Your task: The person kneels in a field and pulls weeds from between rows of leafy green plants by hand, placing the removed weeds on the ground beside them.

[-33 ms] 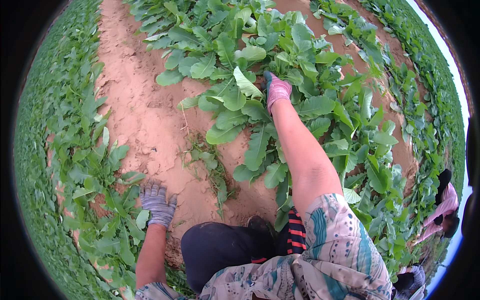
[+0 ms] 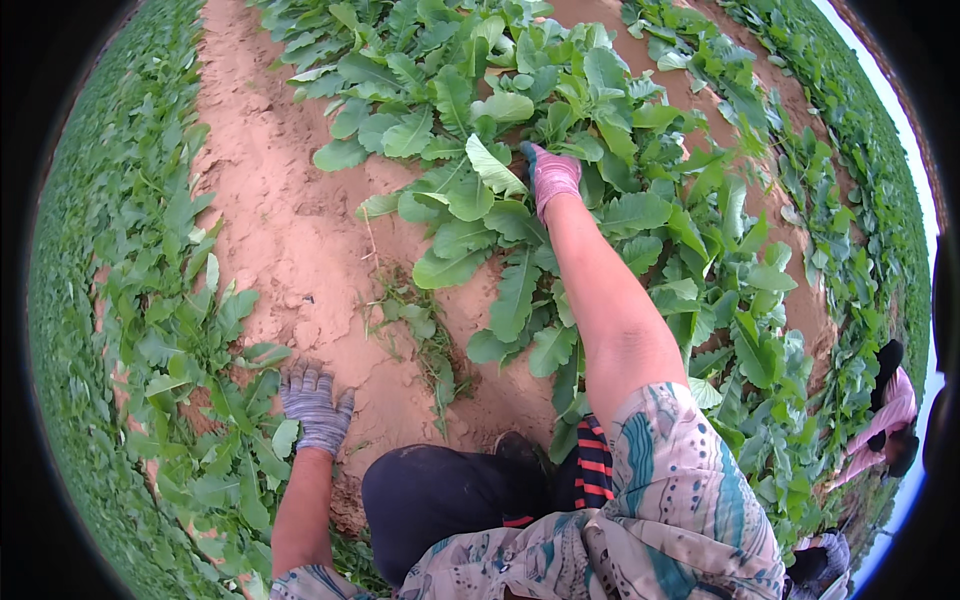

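Right hand (image 2: 552,176): pink glove, arm stretched forward, fingers closed into the leafy plant (image 2: 500,170) in the middle row
Left hand (image 2: 313,406): grey glove, fingers spread flat on sandy soil (image 2: 290,230)
Far right: another person (image 2: 893,410) in pink

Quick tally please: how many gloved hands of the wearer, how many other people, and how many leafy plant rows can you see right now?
Gloved hands: 2 – the left hand flat on the bare soil, the right hand in the leaves of the middle row.
Other people: 1 – a person in pink at the right edge.
Leafy plant rows: 3 – left row, middle row, right row.
Total: 6
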The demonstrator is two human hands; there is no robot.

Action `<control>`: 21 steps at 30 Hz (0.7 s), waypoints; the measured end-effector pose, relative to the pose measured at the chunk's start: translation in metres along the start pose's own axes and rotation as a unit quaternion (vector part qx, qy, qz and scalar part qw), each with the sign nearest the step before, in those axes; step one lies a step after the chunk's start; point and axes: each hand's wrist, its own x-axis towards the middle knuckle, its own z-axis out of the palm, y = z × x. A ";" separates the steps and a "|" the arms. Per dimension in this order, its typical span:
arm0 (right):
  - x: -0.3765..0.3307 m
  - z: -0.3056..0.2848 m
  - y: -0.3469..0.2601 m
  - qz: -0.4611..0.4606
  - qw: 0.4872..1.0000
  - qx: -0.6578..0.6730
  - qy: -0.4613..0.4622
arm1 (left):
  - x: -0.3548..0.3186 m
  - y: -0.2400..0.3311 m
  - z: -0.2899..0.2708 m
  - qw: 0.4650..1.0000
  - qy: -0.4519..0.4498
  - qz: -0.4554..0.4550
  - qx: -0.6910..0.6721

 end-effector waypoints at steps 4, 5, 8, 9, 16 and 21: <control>0.019 0.009 -0.016 -0.144 0.959 -0.242 -0.003 | 0.000 0.000 0.000 1.000 0.003 0.003 0.009; 0.024 0.010 -0.017 -0.162 0.945 -0.285 -0.011 | 0.000 0.001 0.000 1.000 -0.001 0.003 0.008; 0.035 0.008 -0.014 -0.145 0.956 -0.234 -0.102 | 0.001 0.002 -0.002 1.000 -0.013 -0.003 0.007; 0.035 0.009 -0.012 -0.161 0.948 -0.265 -0.077 | 0.001 0.002 -0.003 1.000 -0.012 -0.002 0.004; -0.030 -0.011 -0.007 -0.220 0.882 -0.396 -0.131 | 0.002 0.002 -0.004 0.999 -0.029 -0.007 0.021; -0.105 -0.024 -0.018 -0.355 0.826 -0.402 -0.174 | 0.003 0.002 -0.003 0.997 -0.076 -0.023 0.017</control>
